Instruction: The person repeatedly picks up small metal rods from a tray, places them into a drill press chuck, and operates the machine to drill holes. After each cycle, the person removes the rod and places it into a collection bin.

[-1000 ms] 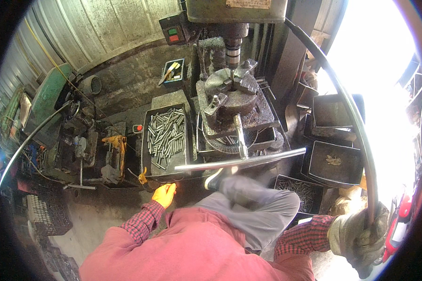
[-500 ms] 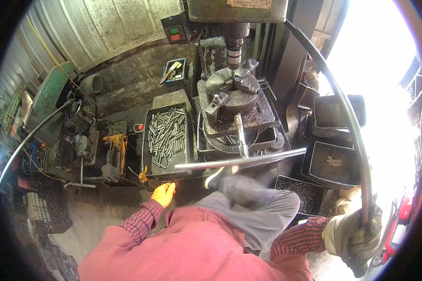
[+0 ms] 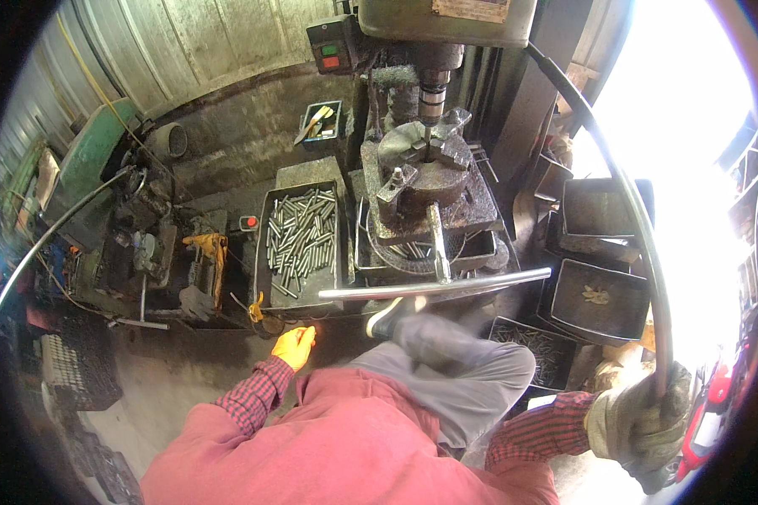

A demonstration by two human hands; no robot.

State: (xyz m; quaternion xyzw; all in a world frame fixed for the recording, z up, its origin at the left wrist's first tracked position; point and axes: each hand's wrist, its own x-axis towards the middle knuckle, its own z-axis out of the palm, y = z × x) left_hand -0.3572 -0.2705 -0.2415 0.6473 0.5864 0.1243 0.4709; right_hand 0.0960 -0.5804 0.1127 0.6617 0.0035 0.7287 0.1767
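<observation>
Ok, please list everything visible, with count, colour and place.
drill: 1, grey, top centre
switch box: 1, black, left of drill
tray: 1, dark, left of drill
metal pins: many, silver, in tray
metal bar: 1, silver, below drill
long handle: 1, silver, right
small box: 1, bluish, above tray
brush: 1, yellowish, in small box
bins: at least 3, dark, right
crate: 1, grey, lower left
glove or cloth: 1, orange, left of tray
machine: 1, green, far left
shirt: 1, red, bottom centre
trousers: 1, grey, lower centre
left hand: 1, orange glove, below tray
right hand: 1, greyish glove, around long handle
</observation>
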